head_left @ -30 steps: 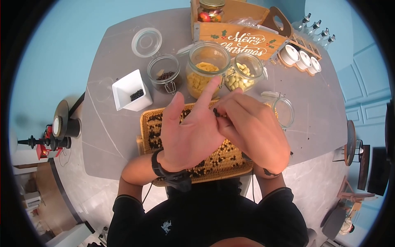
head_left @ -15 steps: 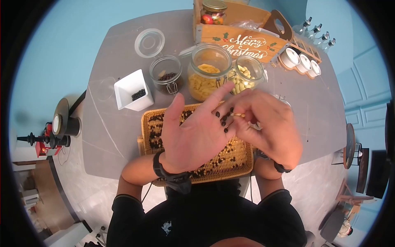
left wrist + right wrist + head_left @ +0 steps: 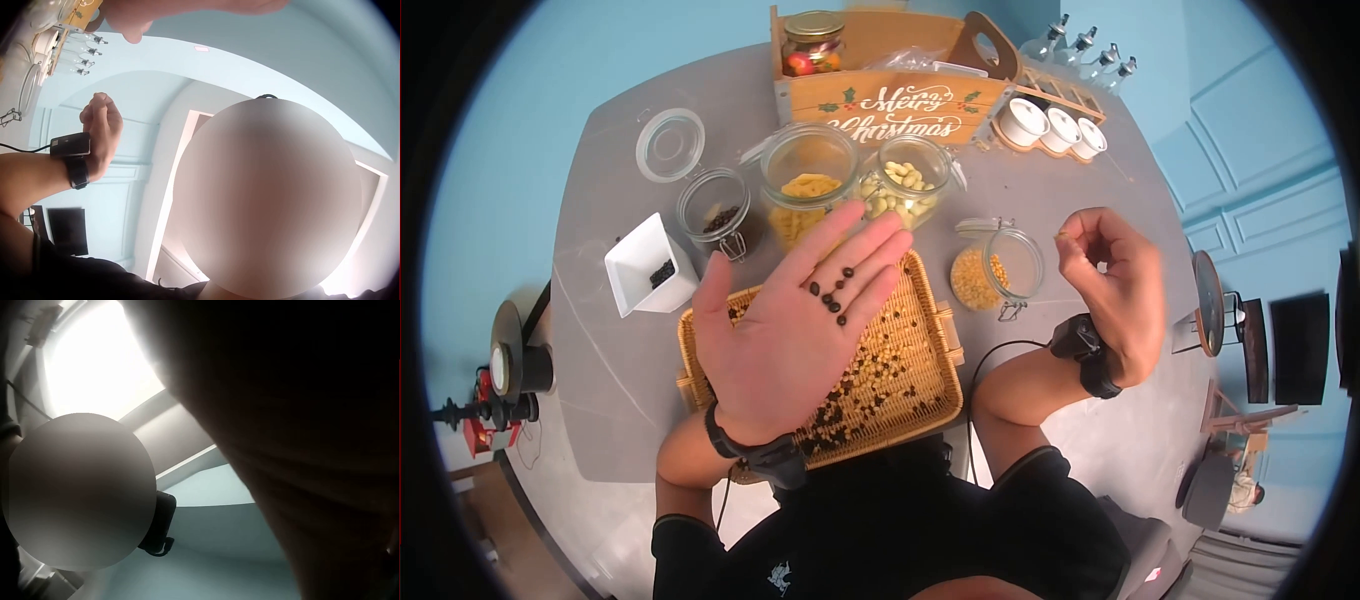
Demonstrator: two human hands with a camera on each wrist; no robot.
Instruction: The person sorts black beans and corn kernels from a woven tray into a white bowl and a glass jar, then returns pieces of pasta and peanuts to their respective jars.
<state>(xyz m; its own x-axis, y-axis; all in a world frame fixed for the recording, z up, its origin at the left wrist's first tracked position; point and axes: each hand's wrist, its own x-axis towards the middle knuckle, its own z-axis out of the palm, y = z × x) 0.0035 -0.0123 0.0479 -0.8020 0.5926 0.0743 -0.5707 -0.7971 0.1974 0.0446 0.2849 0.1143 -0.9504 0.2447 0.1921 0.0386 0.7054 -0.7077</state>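
Beans point(image 3: 828, 298), small, black and glossy, lie on the fingers of the upturned left hand point(image 3: 780, 315), above a rectangular basket of honey-coloured wicker point(image 3: 928, 345). That grip is spread nearly flat, fingers straight; the right hand point(image 3: 1115, 275), well apart from it, has thumb and fingertips drawn together, and I cannot tell whether they pinch anything. A tilt of the left palm could roll the beans off, since no curled finger walls them in; they would probably drop among the black and yellow grains point(image 3: 870, 375) and be lost in the mix. A careless sweep of the right hand could knock the clear glass jar of yellow kernels point(image 3: 975, 280) on the grey bench point(image 3: 1040, 190). Counted: about six beans on the hand; one basket, its grains too many to number; one tapered white cup point(image 3: 635, 262); that kernel jar plus three more, holding dark beans point(image 3: 720, 218), yellow pieces point(image 3: 805, 188) and pale green beans point(image 3: 890, 205); three round white pots point(image 3: 1060, 130).
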